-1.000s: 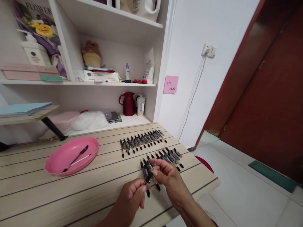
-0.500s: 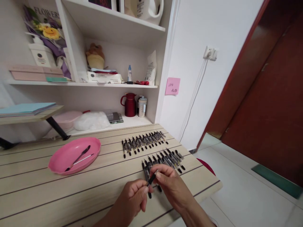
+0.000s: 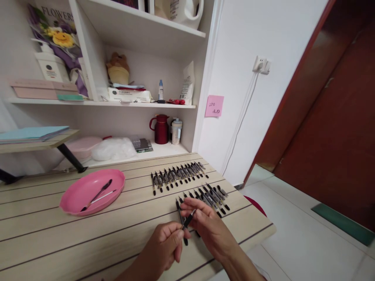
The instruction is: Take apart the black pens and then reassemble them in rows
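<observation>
A black pen (image 3: pixel 189 219) is pinched between the thumb and fingers of my left hand (image 3: pixel 167 242), its pointed tip slanting up to the right. My right hand (image 3: pixel 209 226) is around the tip end, fingers stretched out and apart; whether its thumb touches the pen I cannot tell. Beneath and behind the hands lies a near row of black-and-clear pens (image 3: pixel 211 197), partly covered by my right hand. One pen (image 3: pixel 179 212) from that row shows just left of my right fingers. Farther back is a second row of similar pens (image 3: pixel 175 177).
On the left of the table (image 3: pixel 96 242) sits a pink tray (image 3: pixel 70 208) holding a black pen and a thin white stick. Behind are shelves with a red jug (image 3: pixel 161 129) and a cup (image 3: pixel 176 132). The table's right edge borders the floor.
My right fingers have loosened from the pen's tip and straightened out. My left hand keeps its pinch on the pen in nearly the same place.
</observation>
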`<action>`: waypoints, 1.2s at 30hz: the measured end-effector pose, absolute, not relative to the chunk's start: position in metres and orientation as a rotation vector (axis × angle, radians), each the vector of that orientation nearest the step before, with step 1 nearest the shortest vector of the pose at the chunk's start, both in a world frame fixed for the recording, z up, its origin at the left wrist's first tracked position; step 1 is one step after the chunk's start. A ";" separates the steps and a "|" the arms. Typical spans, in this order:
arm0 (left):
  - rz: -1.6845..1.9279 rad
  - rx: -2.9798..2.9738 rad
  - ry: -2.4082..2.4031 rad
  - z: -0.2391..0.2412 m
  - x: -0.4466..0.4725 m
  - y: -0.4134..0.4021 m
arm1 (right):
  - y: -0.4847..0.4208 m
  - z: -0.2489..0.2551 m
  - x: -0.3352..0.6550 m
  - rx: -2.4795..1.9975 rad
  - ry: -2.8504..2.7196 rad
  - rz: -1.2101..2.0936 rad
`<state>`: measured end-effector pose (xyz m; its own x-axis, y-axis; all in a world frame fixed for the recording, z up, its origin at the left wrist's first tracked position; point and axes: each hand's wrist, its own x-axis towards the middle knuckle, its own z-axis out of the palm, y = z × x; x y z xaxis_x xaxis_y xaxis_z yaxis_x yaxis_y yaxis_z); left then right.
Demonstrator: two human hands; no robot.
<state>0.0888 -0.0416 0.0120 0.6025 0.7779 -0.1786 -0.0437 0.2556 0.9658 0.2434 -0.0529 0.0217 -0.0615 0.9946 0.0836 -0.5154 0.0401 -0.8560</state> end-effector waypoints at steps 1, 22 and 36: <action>0.615 1.166 0.741 0.012 0.089 -0.041 | -0.053 0.021 0.243 -0.714 -0.886 1.442; 0.538 0.950 0.626 0.026 0.084 -0.046 | -0.049 0.016 0.244 -0.757 -0.853 1.360; 0.549 0.924 0.693 0.026 0.083 -0.046 | -0.038 0.028 0.264 -1.006 -1.206 1.232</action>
